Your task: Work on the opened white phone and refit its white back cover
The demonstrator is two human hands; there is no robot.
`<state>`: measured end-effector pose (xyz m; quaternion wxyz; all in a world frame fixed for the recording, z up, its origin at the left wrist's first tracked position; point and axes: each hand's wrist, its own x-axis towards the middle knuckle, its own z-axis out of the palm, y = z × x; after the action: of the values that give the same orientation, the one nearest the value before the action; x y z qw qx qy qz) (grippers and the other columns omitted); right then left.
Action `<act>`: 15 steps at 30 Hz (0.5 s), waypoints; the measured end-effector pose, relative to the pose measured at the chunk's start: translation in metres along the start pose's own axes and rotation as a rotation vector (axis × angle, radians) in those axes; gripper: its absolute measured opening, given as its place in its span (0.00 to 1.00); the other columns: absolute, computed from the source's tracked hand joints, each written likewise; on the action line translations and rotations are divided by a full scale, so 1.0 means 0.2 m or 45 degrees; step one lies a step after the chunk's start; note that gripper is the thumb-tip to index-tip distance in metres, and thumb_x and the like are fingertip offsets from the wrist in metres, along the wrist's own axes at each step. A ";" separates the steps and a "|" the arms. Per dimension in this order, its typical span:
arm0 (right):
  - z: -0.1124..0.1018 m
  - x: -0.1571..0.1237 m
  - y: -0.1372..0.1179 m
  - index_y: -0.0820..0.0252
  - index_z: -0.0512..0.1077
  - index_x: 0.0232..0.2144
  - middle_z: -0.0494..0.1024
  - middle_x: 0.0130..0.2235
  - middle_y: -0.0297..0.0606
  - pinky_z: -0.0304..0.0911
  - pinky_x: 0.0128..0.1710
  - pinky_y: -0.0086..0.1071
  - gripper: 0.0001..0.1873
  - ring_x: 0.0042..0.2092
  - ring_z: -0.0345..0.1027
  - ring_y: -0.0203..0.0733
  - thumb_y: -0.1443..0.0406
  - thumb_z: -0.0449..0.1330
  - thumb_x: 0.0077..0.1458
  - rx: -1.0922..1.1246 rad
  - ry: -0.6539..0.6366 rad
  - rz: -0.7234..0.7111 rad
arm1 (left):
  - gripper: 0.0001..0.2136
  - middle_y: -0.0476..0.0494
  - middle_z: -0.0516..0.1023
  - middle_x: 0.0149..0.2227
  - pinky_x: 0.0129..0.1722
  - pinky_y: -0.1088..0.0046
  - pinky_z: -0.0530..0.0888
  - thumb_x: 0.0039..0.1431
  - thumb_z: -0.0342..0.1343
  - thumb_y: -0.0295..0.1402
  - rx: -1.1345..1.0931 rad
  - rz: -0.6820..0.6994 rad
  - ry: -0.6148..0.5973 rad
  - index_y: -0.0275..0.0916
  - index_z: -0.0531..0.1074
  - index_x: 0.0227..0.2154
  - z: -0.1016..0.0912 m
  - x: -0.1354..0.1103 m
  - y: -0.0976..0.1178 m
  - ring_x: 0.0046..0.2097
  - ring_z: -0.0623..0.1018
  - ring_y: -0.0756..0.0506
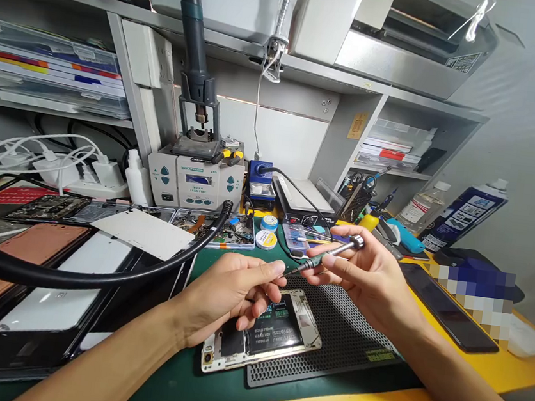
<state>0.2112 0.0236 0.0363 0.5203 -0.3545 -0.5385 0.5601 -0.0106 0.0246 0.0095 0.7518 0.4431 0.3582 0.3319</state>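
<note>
My right hand [370,273] is closed around a slim metal screwdriver [326,257], held level above the bench with its tip pointing left. My left hand [227,296] hovers over an opened phone [262,332], thumb and forefinger pinched together at the screwdriver's tip; whether they hold anything tiny there I cannot make out. The phone lies back-off, battery showing, partly on a black perforated mat [339,337] and partly on the green bench mat.
A thick black hose [95,274] arcs across the left from the hot-air station [195,179]. Phone panels and backs [43,304] crowd the left side. A dark phone [448,308] lies right. Parts tray [225,231], tins, soldering stand and bottles line the back.
</note>
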 end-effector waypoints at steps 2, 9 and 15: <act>-0.01 0.00 -0.01 0.53 0.63 0.44 0.84 0.38 0.39 0.77 0.39 0.49 0.23 0.34 0.81 0.50 0.66 0.71 0.52 -0.024 -0.003 -0.023 | 0.19 0.46 0.74 0.29 0.14 0.83 0.61 0.60 0.59 0.49 0.013 0.008 0.022 0.34 0.75 0.36 0.00 0.00 0.00 0.22 0.67 0.55; -0.09 -0.06 -0.12 0.50 0.66 0.48 0.83 0.38 0.40 0.78 0.36 0.49 0.19 0.33 0.80 0.51 0.64 0.68 0.56 -0.420 -0.191 0.037 | 0.16 0.50 0.71 0.23 0.18 0.76 0.60 0.63 0.55 0.44 0.576 0.194 0.226 0.36 0.74 0.29 0.02 -0.02 0.02 0.21 0.64 0.53; -0.11 -0.17 -0.14 0.47 0.66 0.54 0.82 0.40 0.41 0.75 0.36 0.39 0.22 0.35 0.78 0.49 0.66 0.64 0.59 -0.759 -0.317 -0.033 | 0.09 0.46 0.75 0.31 0.32 0.69 0.65 0.64 0.51 0.29 1.467 0.942 0.269 0.37 0.76 0.32 0.04 -0.04 -0.05 0.34 0.71 0.46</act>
<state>0.2448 -0.0078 0.0549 0.3306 -0.4132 -0.7428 0.4101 -0.0070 0.0109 0.0050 0.1952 0.8299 0.3741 0.3649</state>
